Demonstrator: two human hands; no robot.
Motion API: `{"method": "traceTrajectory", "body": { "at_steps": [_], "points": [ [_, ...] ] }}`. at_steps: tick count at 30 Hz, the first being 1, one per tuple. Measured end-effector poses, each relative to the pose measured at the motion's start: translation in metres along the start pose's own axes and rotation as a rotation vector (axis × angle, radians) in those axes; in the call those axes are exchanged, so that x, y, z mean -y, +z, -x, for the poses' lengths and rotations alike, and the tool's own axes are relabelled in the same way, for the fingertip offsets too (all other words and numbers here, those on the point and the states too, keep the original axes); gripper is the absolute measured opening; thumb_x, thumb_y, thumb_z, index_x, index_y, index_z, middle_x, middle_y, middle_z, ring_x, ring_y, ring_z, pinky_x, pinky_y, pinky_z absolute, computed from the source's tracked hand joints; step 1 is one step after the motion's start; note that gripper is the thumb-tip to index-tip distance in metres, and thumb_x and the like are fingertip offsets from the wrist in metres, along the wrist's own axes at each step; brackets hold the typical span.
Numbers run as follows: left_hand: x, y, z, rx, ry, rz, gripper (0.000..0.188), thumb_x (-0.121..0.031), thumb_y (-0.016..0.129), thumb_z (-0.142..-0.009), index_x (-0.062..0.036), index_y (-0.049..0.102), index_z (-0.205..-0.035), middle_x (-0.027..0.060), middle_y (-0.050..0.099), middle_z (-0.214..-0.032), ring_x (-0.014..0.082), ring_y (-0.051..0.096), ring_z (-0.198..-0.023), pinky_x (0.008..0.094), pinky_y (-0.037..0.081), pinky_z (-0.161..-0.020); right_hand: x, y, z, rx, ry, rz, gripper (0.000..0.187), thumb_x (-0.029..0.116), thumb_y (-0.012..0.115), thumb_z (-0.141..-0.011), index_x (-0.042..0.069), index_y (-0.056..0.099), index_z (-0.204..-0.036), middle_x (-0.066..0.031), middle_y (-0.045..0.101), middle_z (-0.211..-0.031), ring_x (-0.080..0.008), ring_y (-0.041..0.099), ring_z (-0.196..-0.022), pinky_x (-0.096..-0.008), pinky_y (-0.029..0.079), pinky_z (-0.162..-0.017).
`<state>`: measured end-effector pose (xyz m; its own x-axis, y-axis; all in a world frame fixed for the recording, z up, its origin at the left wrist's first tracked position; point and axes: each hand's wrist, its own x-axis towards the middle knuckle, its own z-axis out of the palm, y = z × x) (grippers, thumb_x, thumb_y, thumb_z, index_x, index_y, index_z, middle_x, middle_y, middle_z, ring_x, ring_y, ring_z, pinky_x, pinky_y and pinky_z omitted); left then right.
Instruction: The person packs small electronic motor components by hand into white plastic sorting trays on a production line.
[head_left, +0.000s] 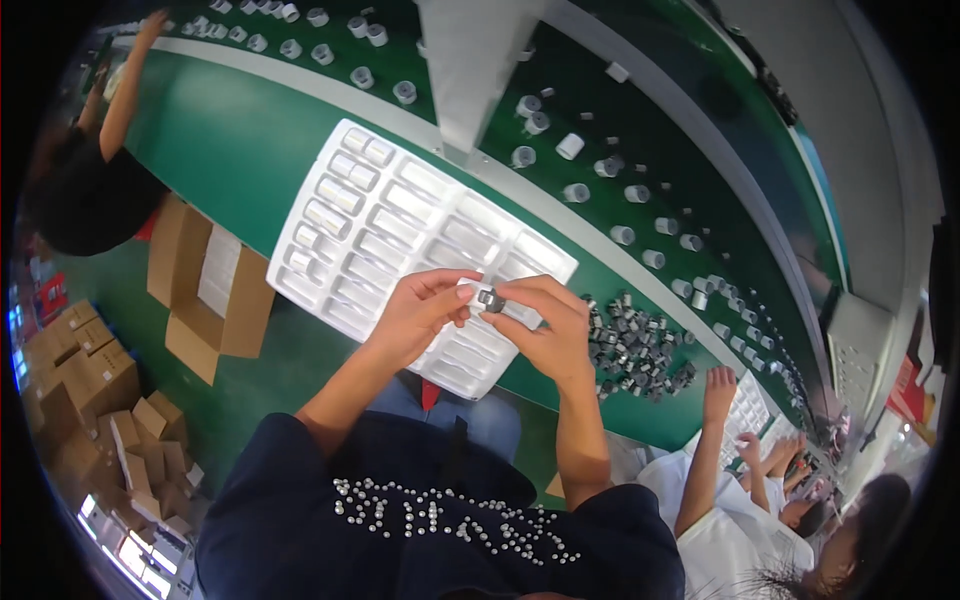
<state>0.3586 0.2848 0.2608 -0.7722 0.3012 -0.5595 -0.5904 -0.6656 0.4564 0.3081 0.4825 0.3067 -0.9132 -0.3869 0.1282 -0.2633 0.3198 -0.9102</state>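
Observation:
In front of me my left hand (pixel 418 308) pinches a small white cylindrical piece (pixel 474 294). My right hand (pixel 552 326) has thumb and fingers closed on a small dark grey and silver part (pixel 493 299) at that piece's right end. The two touch; whether they are joined I cannot tell. Both hands are above a white moulded tray (pixel 462 240) with rows of compartments. White cylinders (pixel 340 192) lie in the left-hand compartments, while others farther right hold nothing. To the right of my right hand lies a heap of small dark grey parts (pixel 640 345).
Beyond the table edge, a green conveyor belt (pixel 560 105) carries scattered white cylinders. A metal post (pixel 470 80) stands behind the tray. An open cardboard box (pixel 245 300) sits at left, with stacked cartons (pixel 90 370) behind. Co-workers are at far left and along the right.

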Motion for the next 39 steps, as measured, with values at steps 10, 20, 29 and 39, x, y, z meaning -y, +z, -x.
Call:
{"method": "traceTrajectory", "body": {
  "at_steps": [10, 20, 29, 39],
  "points": [
    [0.011, 0.007, 0.012, -0.073, 0.249, -0.726, 0.058, -0.016, 0.083, -0.083, 0.0074, 0.055, -0.128, 0.0071, 0.068, -0.101, 0.0104, 0.064, -0.080, 0.0258, 0.054, -0.074, -0.007, 0.017, 0.017, 0.066, -0.046, 0.191, 0.037, 0.008, 0.086, -0.070, 0.004, 0.071, -0.104, -0.0123, 0.073, -0.096, -0.0264, 0.072, -0.086, -0.0330, 0.058, -0.076],
    [0.016, -0.067, -0.015, 0.074, -0.019, -0.650, 0.037, -0.030, 0.076, -0.087, 0.0014, 0.066, -0.104, 0.0074, 0.068, -0.083, 0.0124, 0.066, -0.076, 0.0278, 0.053, -0.067, -0.031, 0.071, 0.027, 0.182, 0.034, 0.249, 0.040, 0.013, 0.086, -0.072, 0.006, 0.070, -0.108, -0.0119, 0.073, -0.098, -0.0266, 0.072, -0.086, -0.0339, 0.058, -0.076],
    [-0.009, -0.081, -0.005, 0.104, -0.024, -0.130, 0.042, -0.016, 0.069, -0.093, -0.0017, 0.054, -0.130, 0.0053, 0.068, -0.105, 0.0115, 0.065, -0.094, 0.0242, 0.053, -0.082, -0.006, 0.100, -0.016, 0.186, -0.047, 0.246, 0.038, 0.009, 0.081, -0.075, 0.004, 0.069, -0.111, -0.0114, 0.071, -0.097, -0.0294, 0.070, -0.084, -0.0370, 0.057, -0.078],
    [-0.041, -0.092, -0.025, 0.102, 0.039, -0.534, 0.040, -0.001, 0.066, -0.087, -0.0019, 0.053, -0.125, 0.0039, 0.067, -0.092, 0.0081, 0.063, -0.080, 0.0222, 0.049, -0.067, 0.003, 0.119, -0.024, 0.190, 0.136, 0.462, 0.050, 0.008, 0.078, -0.077, 0.006, 0.063, -0.125, -0.0118, 0.071, -0.103, -0.0287, 0.069, -0.096, -0.0448, 0.049, -0.097]
  ]
}}
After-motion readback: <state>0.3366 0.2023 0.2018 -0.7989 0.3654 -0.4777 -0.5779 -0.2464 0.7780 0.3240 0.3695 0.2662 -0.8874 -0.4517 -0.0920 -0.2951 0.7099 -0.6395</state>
